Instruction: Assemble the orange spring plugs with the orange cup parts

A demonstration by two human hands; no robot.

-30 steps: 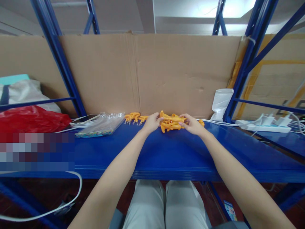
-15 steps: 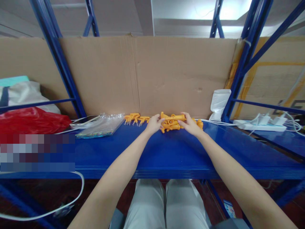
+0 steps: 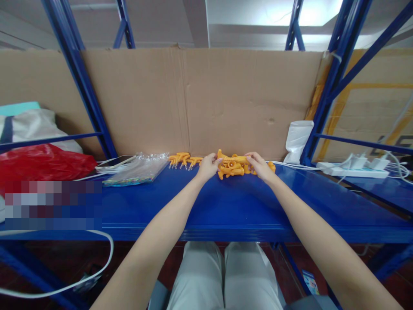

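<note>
Where the blue shelf (image 3: 226, 206) meets the cardboard backing (image 3: 226, 99), a small heap of orange plastic parts (image 3: 231, 171) lies at the far edge, centre of view. The uppermost part, a long orange piece (image 3: 235, 159), is held roughly level on top of the heap. Left hand (image 3: 208, 167) is pinched onto its left end, thumb on top. Right hand (image 3: 262, 168) is closed on its right end, fingers curled over. Whether the piece is clear of the heap or resting on it I cannot tell, because the parts overlap.

Just left of the heap is a row of smaller orange parts (image 3: 184, 160), some with what look like springs. Further left lie a clear plastic bag (image 3: 137, 171) and then a red bag (image 3: 41, 162). To the right, a white pouch (image 3: 298, 135) leans at the rack upright, with a power strip (image 3: 353, 172) beyond it.

Risks, as judged:
- The parts in the heap look tangled, so lifting one could drag its neighbours and scatter them along the shelf.
- The hold is at the two ends only — a twist could let the piece slip.
- The small sprung parts nearby could be knocked toward the near edge by a forearm.
</note>
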